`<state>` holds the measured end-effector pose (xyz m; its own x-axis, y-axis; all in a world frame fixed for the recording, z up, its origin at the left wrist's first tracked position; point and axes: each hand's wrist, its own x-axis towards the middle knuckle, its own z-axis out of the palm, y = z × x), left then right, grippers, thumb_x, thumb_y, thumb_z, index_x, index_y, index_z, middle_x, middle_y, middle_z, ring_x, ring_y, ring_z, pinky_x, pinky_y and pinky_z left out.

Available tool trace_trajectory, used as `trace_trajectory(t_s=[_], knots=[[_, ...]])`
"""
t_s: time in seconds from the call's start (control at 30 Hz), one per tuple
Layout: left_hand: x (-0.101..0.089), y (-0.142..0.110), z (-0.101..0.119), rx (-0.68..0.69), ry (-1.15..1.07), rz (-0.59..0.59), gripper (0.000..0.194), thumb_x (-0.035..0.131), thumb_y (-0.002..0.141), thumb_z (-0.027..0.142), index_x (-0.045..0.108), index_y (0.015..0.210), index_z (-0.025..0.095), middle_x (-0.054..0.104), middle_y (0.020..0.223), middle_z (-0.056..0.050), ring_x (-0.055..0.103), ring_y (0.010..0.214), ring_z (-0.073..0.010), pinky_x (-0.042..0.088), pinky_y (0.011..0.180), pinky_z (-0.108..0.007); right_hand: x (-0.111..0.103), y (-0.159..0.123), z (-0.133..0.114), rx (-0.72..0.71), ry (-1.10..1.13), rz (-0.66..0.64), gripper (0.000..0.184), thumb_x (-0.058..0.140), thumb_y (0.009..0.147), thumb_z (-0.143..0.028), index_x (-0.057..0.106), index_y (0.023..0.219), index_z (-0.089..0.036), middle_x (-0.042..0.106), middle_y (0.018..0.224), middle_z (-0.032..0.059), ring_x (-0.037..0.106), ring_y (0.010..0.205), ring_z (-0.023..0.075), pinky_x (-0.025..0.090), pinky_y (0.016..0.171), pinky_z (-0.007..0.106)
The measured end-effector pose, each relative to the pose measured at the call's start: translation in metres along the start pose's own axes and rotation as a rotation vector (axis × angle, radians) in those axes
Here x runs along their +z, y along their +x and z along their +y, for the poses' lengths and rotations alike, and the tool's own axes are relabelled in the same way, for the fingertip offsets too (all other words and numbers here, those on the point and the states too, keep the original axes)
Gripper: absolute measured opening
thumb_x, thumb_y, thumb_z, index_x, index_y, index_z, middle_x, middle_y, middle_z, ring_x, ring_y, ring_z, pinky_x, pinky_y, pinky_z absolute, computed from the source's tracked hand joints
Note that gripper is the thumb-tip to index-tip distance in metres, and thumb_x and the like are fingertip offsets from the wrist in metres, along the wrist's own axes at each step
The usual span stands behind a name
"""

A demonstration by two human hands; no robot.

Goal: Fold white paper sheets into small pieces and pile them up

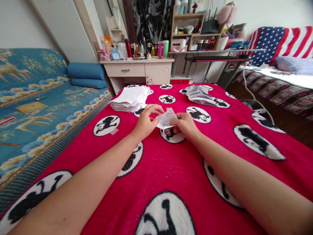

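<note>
Between my two hands is a small folded sheet of white paper [167, 118] with faint lines of print, held just above the red cloth. My left hand [148, 118] pinches its left edge between thumb and fingers. On the right edge, my right hand [184, 123] grips the paper with the thumb on top; its other fingers are partly hidden. Beyond my left hand lies a stack of white paper sheets [130, 99]. Farther off to the right is a pile of folded papers [200, 94], fanned out on the cloth.
A red cloth [156, 169] with black-and-white oval figures covers the table. A small pale scrap [114, 131] lies on it at left. A blue patterned sofa [49, 107] runs along the left side; a white dresser [140, 70] and a desk [217, 55] stand behind.
</note>
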<state>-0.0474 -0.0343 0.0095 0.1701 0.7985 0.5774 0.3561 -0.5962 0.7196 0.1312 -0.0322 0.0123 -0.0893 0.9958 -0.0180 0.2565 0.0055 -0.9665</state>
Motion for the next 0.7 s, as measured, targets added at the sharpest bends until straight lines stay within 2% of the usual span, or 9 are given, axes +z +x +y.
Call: trace_trajectory(t_s=[0.1,0.23,0.4,0.5,0.57,0.6,0.7], knots=[[0.000,-0.002,0.006,0.070,-0.028,-0.030,0.027,0.055,0.075,0.003,0.067,0.093,0.020,0.055,0.122,-0.007,0.058,0.108,-0.0178,0.051,0.060,-0.016,-0.002,0.001,-0.003,0.057,0.080,-0.023,0.004,0.058,0.057,-0.016,0.061,0.059,-0.014,0.058,0.042,0.0013,0.047,0.032,0.0115,0.037,0.034,0.021],[-0.003,-0.002,0.012,0.120,-0.018,-0.033,0.030,0.054,0.081,0.006,0.068,0.102,0.023,0.052,0.129,-0.007,0.058,0.108,-0.0172,0.053,0.065,-0.020,-0.003,0.002,-0.004,0.078,0.104,-0.050,0.005,0.057,0.056,-0.015,0.061,0.054,-0.013,0.060,0.043,0.0039,0.046,0.030,0.0111,0.035,0.032,0.022],[-0.011,-0.004,0.015,0.200,0.045,-0.159,0.021,0.051,0.088,0.018,0.071,0.083,0.018,0.062,0.112,-0.008,0.060,0.104,-0.0182,0.052,0.081,-0.029,-0.007,0.002,-0.004,0.096,0.111,-0.083,0.007,0.057,0.056,-0.016,0.063,0.056,-0.013,0.060,0.044,0.0048,0.044,0.029,0.0108,0.031,0.031,0.022],[-0.014,-0.006,0.012,0.136,0.028,-0.237,0.023,0.055,0.088,0.034,0.070,0.089,0.016,0.062,0.114,-0.010,0.060,0.102,-0.0200,0.051,0.077,-0.028,-0.009,0.003,-0.003,0.108,0.118,-0.113,0.013,0.054,0.061,-0.021,0.062,0.053,-0.013,0.058,0.042,0.0049,0.043,0.028,0.0104,0.029,0.031,0.022],[-0.012,-0.006,0.008,0.075,0.005,-0.227,0.027,0.062,0.083,0.040,0.069,0.087,0.015,0.063,0.114,-0.011,0.061,0.099,-0.0206,0.050,0.072,-0.026,-0.009,0.004,-0.002,0.112,0.110,-0.127,0.020,0.052,0.066,-0.024,0.061,0.053,-0.013,0.057,0.041,0.0048,0.042,0.028,0.0099,0.027,0.031,0.022],[-0.011,-0.005,0.005,0.043,-0.002,-0.207,0.028,0.063,0.082,0.042,0.068,0.083,0.014,0.065,0.109,-0.010,0.062,0.095,-0.0198,0.049,0.070,-0.025,-0.009,0.004,-0.002,0.112,0.108,-0.131,0.022,0.052,0.069,-0.026,0.061,0.054,-0.013,0.056,0.041,0.0047,0.042,0.028,0.0096,0.026,0.031,0.021],[-0.006,-0.004,-0.004,-0.064,-0.002,-0.154,0.033,0.059,0.084,0.043,0.066,0.073,0.014,0.065,0.074,-0.004,0.058,0.071,-0.0144,0.045,0.064,-0.025,-0.007,0.004,-0.001,0.120,0.139,-0.104,0.034,0.051,0.080,-0.040,0.061,0.060,-0.014,0.057,0.044,0.0045,0.043,0.030,0.0098,0.030,0.031,0.021]])
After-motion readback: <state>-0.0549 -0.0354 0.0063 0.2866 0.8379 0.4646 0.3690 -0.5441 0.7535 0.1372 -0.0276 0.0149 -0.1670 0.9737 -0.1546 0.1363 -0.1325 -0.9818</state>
